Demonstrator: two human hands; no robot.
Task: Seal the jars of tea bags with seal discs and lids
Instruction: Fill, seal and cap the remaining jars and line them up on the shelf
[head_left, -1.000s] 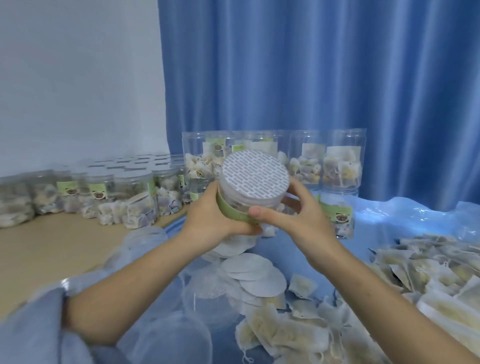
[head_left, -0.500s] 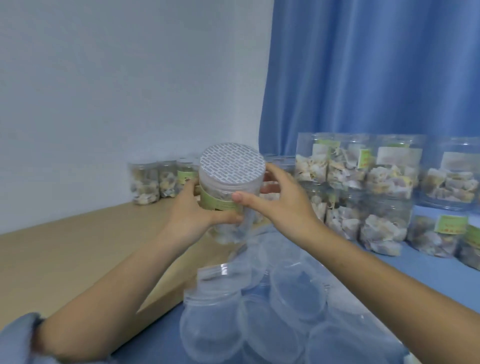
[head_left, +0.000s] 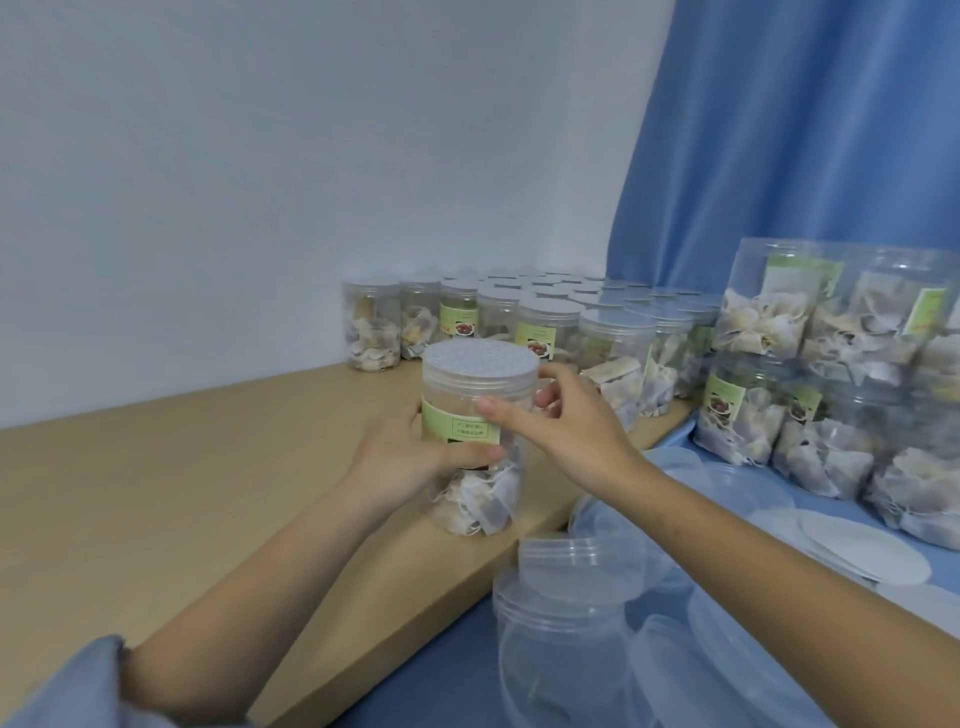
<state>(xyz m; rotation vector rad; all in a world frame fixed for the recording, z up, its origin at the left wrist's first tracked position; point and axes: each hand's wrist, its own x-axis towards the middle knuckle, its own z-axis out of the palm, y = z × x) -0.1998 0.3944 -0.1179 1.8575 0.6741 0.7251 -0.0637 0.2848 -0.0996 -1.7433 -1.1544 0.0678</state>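
Observation:
A clear plastic jar (head_left: 470, 499) of tea bags with a green label is held up over the wooden table (head_left: 156, 493). Its clear lid (head_left: 480, 364) is on, with a patterned seal disc showing beneath it. My left hand (head_left: 410, 462) grips the jar's body from the left, thumb across the front. My right hand (head_left: 576, 436) is at the jar's upper right: the thumb touches the front just under the lid and the fingers curl behind the rim.
Several lidded jars (head_left: 545, 322) stand in rows at the back against the wall. Stacked jars of tea bags (head_left: 831, 364) are at the right before a blue curtain (head_left: 805, 130). Loose clear lids (head_left: 571, 597) and white seal discs (head_left: 862, 551) lie on blue cloth (head_left: 441, 691).
The view swung left as both hands carried the lidded jar leftward over the wooden table. My right thumb slid from the lid's edge down onto the jar's body.

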